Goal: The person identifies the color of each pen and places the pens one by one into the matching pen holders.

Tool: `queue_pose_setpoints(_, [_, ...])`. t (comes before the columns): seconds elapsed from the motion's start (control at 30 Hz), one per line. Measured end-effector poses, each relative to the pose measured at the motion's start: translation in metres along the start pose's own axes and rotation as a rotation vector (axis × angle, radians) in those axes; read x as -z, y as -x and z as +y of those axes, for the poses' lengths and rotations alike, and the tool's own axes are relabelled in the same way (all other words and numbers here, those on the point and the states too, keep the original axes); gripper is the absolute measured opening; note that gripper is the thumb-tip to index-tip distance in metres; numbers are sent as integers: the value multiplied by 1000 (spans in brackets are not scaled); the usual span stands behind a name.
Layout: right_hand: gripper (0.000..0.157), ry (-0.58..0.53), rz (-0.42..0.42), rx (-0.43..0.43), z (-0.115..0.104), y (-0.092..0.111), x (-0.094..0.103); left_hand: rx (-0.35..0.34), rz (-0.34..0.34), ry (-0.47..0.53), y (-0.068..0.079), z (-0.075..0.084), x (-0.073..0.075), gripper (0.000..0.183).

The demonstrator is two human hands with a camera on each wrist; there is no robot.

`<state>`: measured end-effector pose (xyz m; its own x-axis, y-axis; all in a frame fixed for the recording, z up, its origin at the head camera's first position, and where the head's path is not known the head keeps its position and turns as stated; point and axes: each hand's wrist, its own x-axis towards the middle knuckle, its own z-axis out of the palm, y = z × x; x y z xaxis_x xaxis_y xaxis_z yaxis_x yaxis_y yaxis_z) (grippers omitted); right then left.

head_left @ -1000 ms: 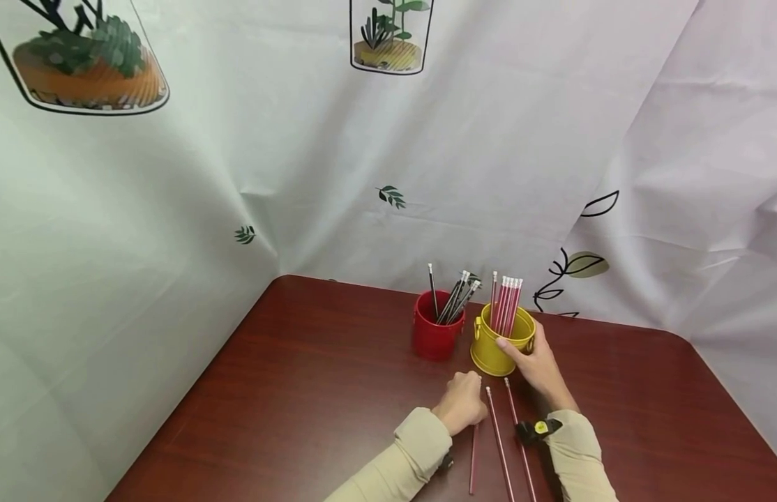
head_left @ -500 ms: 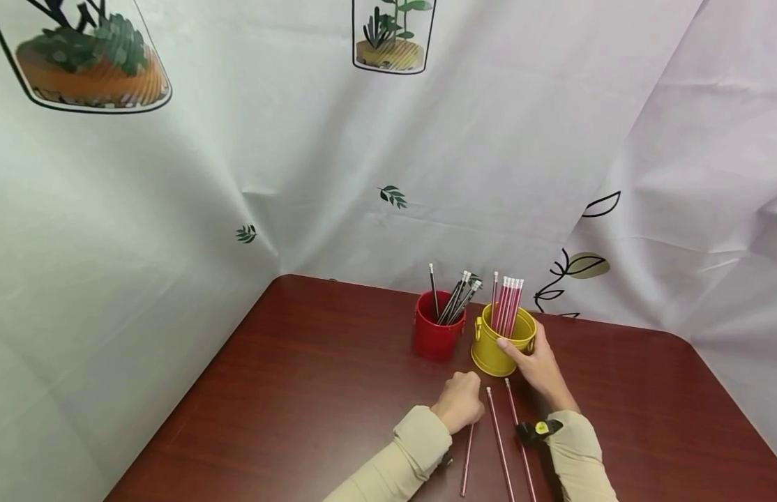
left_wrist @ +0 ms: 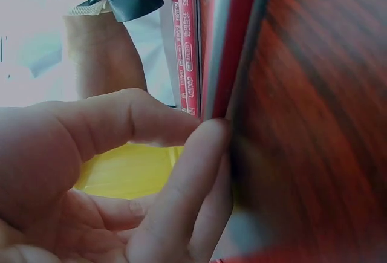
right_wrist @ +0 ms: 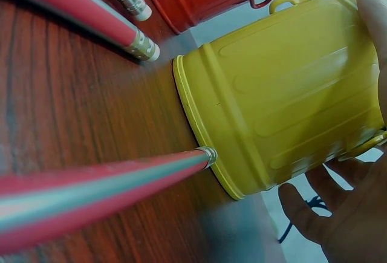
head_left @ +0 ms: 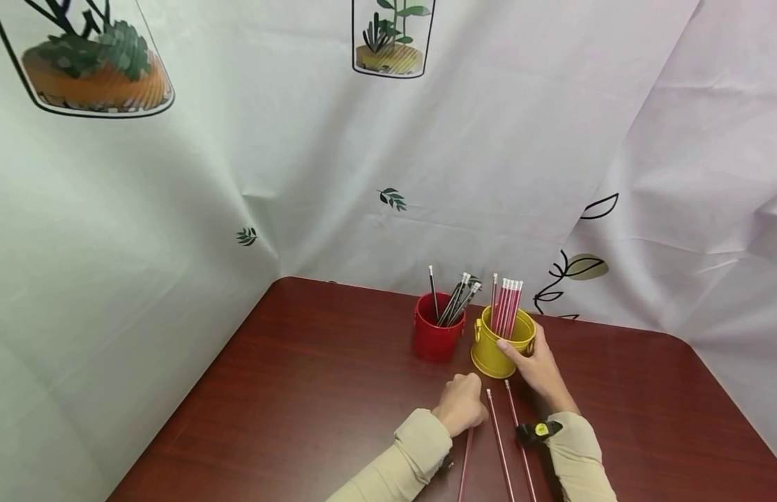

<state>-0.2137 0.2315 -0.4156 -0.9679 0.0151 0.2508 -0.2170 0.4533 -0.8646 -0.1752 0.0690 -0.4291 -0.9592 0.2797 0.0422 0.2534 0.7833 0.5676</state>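
Observation:
In the head view my left hand [head_left: 462, 402] is low over the table, in front of the buckets. Its thumb and fingertips pinch a red-and-silver striped pencil [left_wrist: 227, 51], close to the wood in the left wrist view. My right hand [head_left: 544, 369] holds the yellow bucket [head_left: 492, 354] from its right side, thumb at the front rim. Several red pencils [head_left: 506, 307] stand inside that bucket with their eraser ends up. Two more red pencils lie between my forearms, a left one [head_left: 500, 443] and a right one [head_left: 518, 436], erasers pointing toward the bucket.
Just left of the yellow bucket stands a red bucket [head_left: 434, 343] with several black pencils [head_left: 453, 307] leaning in it. The brown table [head_left: 288, 390] reaches back to a patterned white cloth [head_left: 326, 223] that hangs behind and to the left.
The near end of the pencil in my left hand has swung a little to the left, while that hand stays in about the same spot. My right hand keeps its hold on the yellow bucket.

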Motion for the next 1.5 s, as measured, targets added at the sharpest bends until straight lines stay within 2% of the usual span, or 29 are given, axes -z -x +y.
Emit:
queue_pose_setpoints(0.17, [72,2,-1,-2,0,0,0,34,5,17,-3,1,3,21])
queue_pose_setpoints(0.33, [72,-1,6,21,3,-1,0,50,38,39,-6,3,9,17])
queue_pose_setpoints(0.57, [72,-5,4,7,4,-1,0,18,122,152,-6,6,23,26])
queue_pose_setpoints(0.8, [72,-15,0,0,0,1,-1,-111,293,228,-6,10,37,20])
queue_pose_setpoints(0.97, [72,-11,10,4,2,1,-1,-203,403,286,-6,13,41,17])
queue_pose_setpoints(1.03, [72,-5,13,5,3,1,-1,-239,428,302,-6,13,42,17])
queue_pose_setpoints(1.27, [76,25,7,-13,36,-9,-3,-348,513,305,-7,14,41,18])
queue_pose_setpoints(1.5, [76,19,1,-13,36,-10,-3,-439,605,268,-9,12,40,18])
